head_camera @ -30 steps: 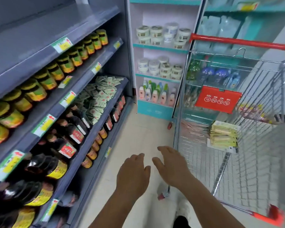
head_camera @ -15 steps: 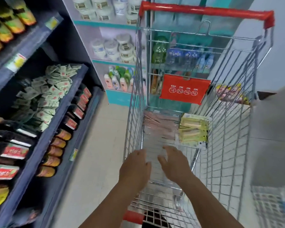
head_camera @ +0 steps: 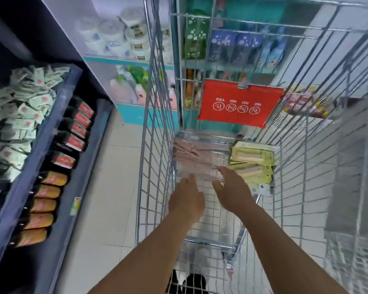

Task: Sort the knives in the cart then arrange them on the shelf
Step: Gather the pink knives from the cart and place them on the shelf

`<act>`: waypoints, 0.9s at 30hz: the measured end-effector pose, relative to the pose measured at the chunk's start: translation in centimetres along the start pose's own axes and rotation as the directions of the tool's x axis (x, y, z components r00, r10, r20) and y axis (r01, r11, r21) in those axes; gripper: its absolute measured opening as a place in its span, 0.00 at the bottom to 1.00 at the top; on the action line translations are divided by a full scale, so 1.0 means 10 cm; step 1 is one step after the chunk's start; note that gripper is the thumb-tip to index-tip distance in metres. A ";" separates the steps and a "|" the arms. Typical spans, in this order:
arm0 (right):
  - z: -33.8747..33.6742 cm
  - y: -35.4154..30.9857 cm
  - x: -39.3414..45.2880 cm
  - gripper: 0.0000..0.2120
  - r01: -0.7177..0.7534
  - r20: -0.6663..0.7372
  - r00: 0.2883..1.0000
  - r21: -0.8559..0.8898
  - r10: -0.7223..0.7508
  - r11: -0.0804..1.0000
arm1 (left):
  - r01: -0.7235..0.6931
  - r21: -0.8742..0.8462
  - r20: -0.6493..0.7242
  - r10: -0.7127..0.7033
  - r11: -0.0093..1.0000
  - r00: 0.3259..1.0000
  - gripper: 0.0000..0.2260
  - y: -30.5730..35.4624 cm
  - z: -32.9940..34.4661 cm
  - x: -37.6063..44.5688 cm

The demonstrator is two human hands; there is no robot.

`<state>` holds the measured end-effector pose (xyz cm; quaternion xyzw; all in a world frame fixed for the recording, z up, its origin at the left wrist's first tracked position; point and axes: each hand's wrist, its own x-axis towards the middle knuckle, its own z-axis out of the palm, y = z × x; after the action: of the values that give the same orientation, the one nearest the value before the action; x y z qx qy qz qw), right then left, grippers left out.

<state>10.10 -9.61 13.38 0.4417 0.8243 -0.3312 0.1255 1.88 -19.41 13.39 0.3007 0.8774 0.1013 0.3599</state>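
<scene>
Both my hands are down inside the cart (head_camera: 155, 145), empty, fingers loosely spread, nothing gripped yet. Left hand (head_camera: 186, 201) hovers above the wire floor; right hand (head_camera: 232, 187) sits just beside it, fingertips at the near edge of the pink knife packs (head_camera: 197, 158). Whether they touch the packaging I cannot tell, the frame is blurred there. The knives lie at the far end of the basket in 2 groups: pink packs on the left, green-and-yellow packs (head_camera: 252, 161) on the right, the 2 stacks close together and each pile untidy. Risks as I judge them: the flat packs look slick and overlapping, so lifting 1 could drag its neighbour or fan the stack out across the mesh. A thin pack edge could catch in the wire grid and bend. Reaching this deep with both arms puts weight toward the cart, which could roll away on the tiled floor (head_camera: 115, 177). Mixing colours while gathering would undo the sorting. The dark shelf (head_camera: 57, 124) on my left is crowded with sachets (head_camera: 23, 107) and bottles (head_camera: 72, 143), easy to knock when swinging packs across.
</scene>
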 end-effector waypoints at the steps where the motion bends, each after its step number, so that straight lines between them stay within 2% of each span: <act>1: 0.04 0.02 0.09 0.23 -0.013 0.001 1.000 -0.002 0.013 1.000 | 0.006 0.004 0.017 -0.006 1.000 1.000 0.27 -0.03 0.05 0.10; 6: 0.32 0.14 0.51 0.27 -0.048 0.058 0.997 -0.039 0.050 0.998 | 0.061 -0.042 0.081 -0.058 0.997 0.995 0.30 -0.18 0.31 0.49; 11: 0.60 0.36 1.01 0.28 -0.025 0.113 0.993 -0.119 0.038 0.993 | 0.076 -0.030 0.084 -0.073 0.997 0.994 0.30 -0.27 0.59 0.88; 18: 0.84 0.67 1.49 0.27 0.130 0.202 0.977 -0.299 -0.070 0.946 | 0.176 0.016 0.080 -0.177 0.984 0.981 0.29 -0.26 1.08 1.24; 22: 0.94 0.74 1.62 0.24 0.221 0.174 0.971 -0.378 -0.166 0.899 | 0.242 -0.047 0.015 -0.241 0.969 0.970 0.26 -0.26 1.24 1.34; 27: 1.05 0.75 1.67 0.21 0.282 0.195 0.955 -0.353 -0.225 0.892 | 0.261 -0.169 -0.015 -0.267 0.950 0.964 0.26 -0.28 1.31 1.35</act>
<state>5.68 -2.78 -6.08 0.2717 0.9114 -0.2122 0.2249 2.11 -14.02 -4.87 0.1478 0.9048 0.1306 0.3775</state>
